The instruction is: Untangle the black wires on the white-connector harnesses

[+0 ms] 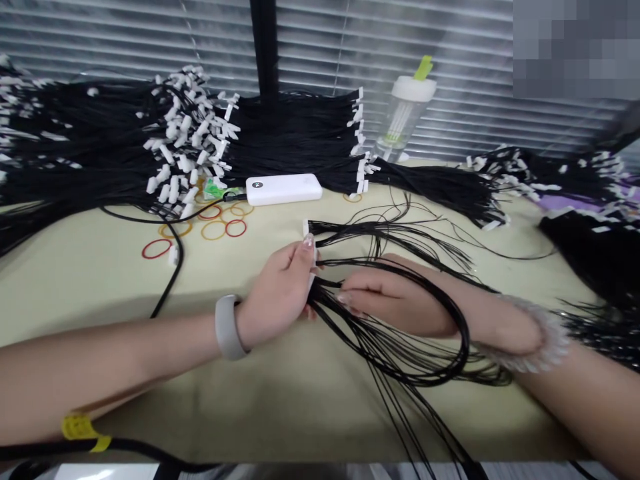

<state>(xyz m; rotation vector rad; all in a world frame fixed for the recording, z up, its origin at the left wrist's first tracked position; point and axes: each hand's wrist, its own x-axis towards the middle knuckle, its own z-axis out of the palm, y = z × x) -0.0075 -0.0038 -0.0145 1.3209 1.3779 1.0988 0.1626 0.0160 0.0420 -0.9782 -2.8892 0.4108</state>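
Observation:
Near the middle of the table, my left hand (283, 283) is closed around the white connector ends of a bunch of thin black cables (380, 347). Its thumb presses on one white connector (306, 229); the other fingers are mostly hidden behind. My right hand (400, 297) is just to the right, among the wires, with its fingers curled and pinched together on black cables close to the connectors. One thicker loop of cable (465, 333) curves over and round my right hand. Loose cable ends hang down toward the table's front edge.
Heaps of black cables with white connectors (180, 147) line the back of the table, more at the right (590, 253). A white power bank (285, 189), coloured rubber bands (213, 230) and a clear bottle (405, 120) stand or lie there. A thick black cord (130, 445) crosses the front left.

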